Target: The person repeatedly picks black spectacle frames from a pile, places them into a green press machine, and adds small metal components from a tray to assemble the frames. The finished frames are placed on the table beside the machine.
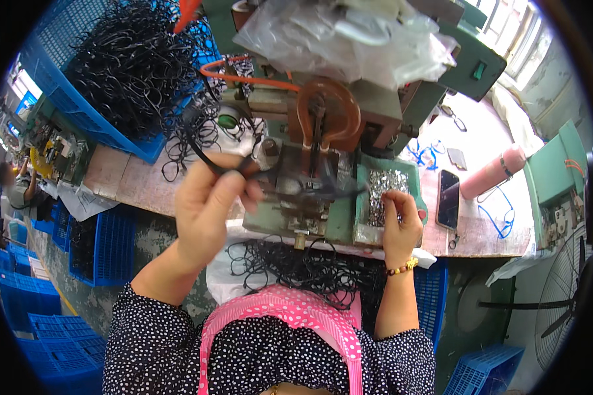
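Note:
My left hand [207,207] is closed, thumb against fingers, on a black glasses frame [329,192] blurred by motion. The frame stretches across the front of a green bench machine [369,105] with a looped copper-coloured tube [301,118]. My right hand [402,227] is over the near right part of a green tray [359,214] of small shiny metal pieces [383,181]. Its thumb and fingertips are pinched together; whatever lies between them is too small to make out. Several black glasses frames [290,263] are heaped on my lap below the machine.
A blue crate [79,108] piled with black frames [138,59] stands at the far left. Right of the tray lie a phone [449,197] and a pink bottle [494,172]. A fan [563,306] stands at the right edge. Plastic sheeting [349,39] covers the machine's top.

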`<state>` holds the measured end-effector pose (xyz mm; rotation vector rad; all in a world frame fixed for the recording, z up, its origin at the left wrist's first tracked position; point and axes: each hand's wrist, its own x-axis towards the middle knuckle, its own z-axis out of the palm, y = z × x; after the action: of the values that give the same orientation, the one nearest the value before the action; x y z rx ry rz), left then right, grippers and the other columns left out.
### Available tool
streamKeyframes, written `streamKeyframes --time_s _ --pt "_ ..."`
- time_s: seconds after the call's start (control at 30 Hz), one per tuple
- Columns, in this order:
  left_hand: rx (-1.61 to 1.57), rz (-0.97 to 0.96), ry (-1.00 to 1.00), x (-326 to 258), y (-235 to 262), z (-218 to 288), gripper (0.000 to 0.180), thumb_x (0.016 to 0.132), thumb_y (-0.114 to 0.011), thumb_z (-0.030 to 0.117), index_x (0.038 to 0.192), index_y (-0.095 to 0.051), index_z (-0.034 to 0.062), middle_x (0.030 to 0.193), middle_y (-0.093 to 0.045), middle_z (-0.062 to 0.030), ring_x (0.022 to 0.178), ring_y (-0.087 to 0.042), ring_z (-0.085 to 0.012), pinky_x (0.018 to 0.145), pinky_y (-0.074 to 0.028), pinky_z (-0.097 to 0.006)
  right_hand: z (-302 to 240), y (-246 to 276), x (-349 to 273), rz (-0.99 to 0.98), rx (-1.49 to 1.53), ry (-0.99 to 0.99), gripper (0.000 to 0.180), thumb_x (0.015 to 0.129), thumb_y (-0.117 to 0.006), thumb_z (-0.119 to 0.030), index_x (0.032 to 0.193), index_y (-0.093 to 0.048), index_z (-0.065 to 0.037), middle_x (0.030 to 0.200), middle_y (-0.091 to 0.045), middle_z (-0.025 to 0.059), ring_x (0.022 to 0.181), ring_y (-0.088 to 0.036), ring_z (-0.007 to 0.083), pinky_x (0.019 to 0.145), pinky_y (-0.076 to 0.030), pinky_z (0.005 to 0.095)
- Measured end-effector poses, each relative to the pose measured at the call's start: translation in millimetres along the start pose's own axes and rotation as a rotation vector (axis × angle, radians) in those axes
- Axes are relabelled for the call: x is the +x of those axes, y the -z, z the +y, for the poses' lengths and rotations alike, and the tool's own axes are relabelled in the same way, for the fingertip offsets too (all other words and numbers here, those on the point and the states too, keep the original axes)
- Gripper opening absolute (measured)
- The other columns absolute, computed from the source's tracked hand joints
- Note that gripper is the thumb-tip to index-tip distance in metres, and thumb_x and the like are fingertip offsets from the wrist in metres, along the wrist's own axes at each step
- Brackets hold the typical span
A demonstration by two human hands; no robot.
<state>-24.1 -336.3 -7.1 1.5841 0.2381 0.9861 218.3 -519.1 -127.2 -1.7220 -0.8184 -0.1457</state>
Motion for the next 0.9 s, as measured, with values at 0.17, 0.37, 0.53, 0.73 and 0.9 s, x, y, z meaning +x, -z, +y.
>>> streamKeyframes --time_s 0.17,0.37,0.53,0.73,0.9 --pt "0.055 -0.091 -0.047 -9.3 1.0 13.2 0.018 0.101 -0.053 0.007 0.115 -0.055 -0.0045 0.095 -0.069 -0.0122 0.078 -0.063 -0.0105 0.067 -0.053 -0.024 -25.5 4.4 9.5 -0.023 0.186 -0.046 0.011 0.088 -0.062 0.008 0.095 -0.066 0.0 0.092 -0.065 0.0059 0.086 -0.061 0.0152 0.079 -0.048 0.0258" --pt "0.021 0.075 -0.036 7.7 3.2 8.4 0.022 0.102 -0.055 0.015 0.116 -0.057 -0.0022 0.093 -0.069 -0.0099 0.076 -0.063 -0.011 0.068 -0.05 -0.024 -82.4 -26.2 13.1 -0.109 0.449 0.089 0.015 0.084 -0.063 0.009 0.095 -0.065 0.0 0.095 -0.065 0.0083 0.093 -0.06 0.0194 0.087 -0.046 0.0305" --pt "0.028 0.109 -0.065 5.4 3.6 5.7 0.022 0.102 -0.055 0.014 0.115 -0.057 -0.0024 0.098 -0.068 -0.011 0.079 -0.063 -0.0115 0.066 -0.051 -0.024 -99.1 -34.2 14.0 -0.152 0.497 0.074 0.011 0.087 -0.063 0.007 0.095 -0.064 0.0 0.096 -0.066 0.0082 0.092 -0.062 0.0186 0.092 -0.045 0.0306" --pt "0.023 0.117 -0.061 10.4 12.8 3.2 0.021 0.101 -0.055 0.012 0.116 -0.057 -0.0023 0.107 -0.067 -0.0112 0.084 -0.064 -0.0136 0.064 -0.052 -0.025 -97.8 -42.5 10.0 -0.149 0.67 -0.03 0.014 0.087 -0.063 0.008 0.097 -0.064 -0.001 0.097 -0.064 0.0072 0.097 -0.06 0.0179 0.098 -0.042 0.0346" --pt "-0.029 0.132 -0.108 27.0 5.2 2.5 0.02 0.101 -0.054 0.009 0.118 -0.057 -0.0019 0.109 -0.067 -0.0106 0.087 -0.066 -0.0151 0.068 -0.051 -0.026 -104.9 -67.3 7.4 -0.135 0.563 0.037 0.028 0.084 -0.066 0.007 0.11 -0.058 0.0 0.101 -0.062 0.0083 0.095 -0.06 0.0168 0.093 -0.045 0.0317"
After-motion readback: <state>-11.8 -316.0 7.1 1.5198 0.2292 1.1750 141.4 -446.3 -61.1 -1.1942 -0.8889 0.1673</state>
